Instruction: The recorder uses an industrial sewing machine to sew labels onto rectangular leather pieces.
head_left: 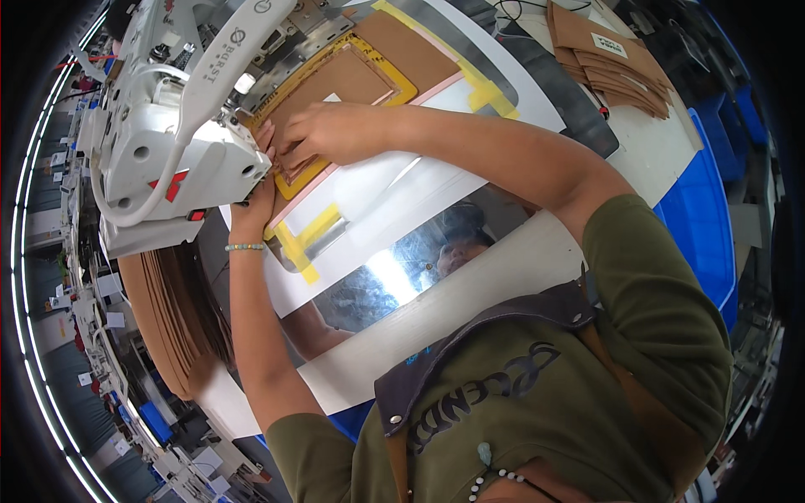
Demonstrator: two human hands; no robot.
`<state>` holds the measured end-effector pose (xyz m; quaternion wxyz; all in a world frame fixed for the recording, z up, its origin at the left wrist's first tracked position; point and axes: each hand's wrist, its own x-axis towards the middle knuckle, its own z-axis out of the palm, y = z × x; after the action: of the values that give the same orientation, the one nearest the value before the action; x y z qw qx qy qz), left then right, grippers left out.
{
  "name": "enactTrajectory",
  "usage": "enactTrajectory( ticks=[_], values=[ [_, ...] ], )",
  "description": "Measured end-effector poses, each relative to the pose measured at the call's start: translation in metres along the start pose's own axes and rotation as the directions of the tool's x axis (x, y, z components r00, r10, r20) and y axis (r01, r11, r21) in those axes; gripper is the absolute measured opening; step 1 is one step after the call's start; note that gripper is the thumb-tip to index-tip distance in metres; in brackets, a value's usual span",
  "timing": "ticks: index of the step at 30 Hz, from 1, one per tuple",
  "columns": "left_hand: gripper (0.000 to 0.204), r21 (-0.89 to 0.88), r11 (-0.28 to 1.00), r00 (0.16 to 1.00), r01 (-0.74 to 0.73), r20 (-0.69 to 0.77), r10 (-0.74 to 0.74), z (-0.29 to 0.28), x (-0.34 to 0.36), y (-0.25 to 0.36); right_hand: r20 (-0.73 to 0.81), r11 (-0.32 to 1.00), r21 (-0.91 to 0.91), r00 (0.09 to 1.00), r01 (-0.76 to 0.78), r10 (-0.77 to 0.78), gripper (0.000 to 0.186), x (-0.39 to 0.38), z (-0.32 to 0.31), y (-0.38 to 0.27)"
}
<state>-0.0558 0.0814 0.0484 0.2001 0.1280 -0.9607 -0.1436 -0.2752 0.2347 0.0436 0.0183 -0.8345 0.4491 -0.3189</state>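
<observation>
A white sewing machine head (168, 147) fills the upper left. Beside its needle area lies a yellow-edged template frame (383, 59) over a brown panel (423, 54), on a white sheet (390, 189) with yellow tape (293, 243). My right hand (327, 132) rests on the frame's left end, its bent fingers apart and touching the panel. My left hand (260, 176), with a beaded bracelet at the wrist, reaches up beside the machine; its fingers lie on the frame's left edge, partly hidden by the machine.
Stacked brown pieces sit at the top right (608, 71) and lower left (168, 318). Blue bins (696, 218) stand beside the table at right. A shiny metal plate (352, 293) shows at the front of the work surface (545, 251). Cables run along the top.
</observation>
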Motion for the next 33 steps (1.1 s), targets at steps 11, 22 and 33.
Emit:
enactTrajectory(
  ticks=[11, 22, 33],
  values=[
    [0.041, 0.005, 1.000, 0.999, -0.015, 0.029, 0.015, -0.001, -0.016, -0.041, -0.048, 1.000, 0.005, 0.998, -0.027, 0.027, 0.041, 0.003, 0.005, 0.000],
    [0.039, 0.061, 0.995, 0.996, -0.077, -0.028, 0.079, -0.004, -0.039, -0.094, -0.006, 0.999, -0.023, 0.999, -0.044, 0.044, 0.036, 0.004, 0.007, 0.009],
    [0.039, -0.073, 0.986, 0.986, -0.152, -0.079, 0.146, -0.014, -0.012, -0.033, 0.080, 0.997, -0.033, 0.994, -0.074, 0.077, 0.039, 0.006, 0.004, 0.006]
  ],
)
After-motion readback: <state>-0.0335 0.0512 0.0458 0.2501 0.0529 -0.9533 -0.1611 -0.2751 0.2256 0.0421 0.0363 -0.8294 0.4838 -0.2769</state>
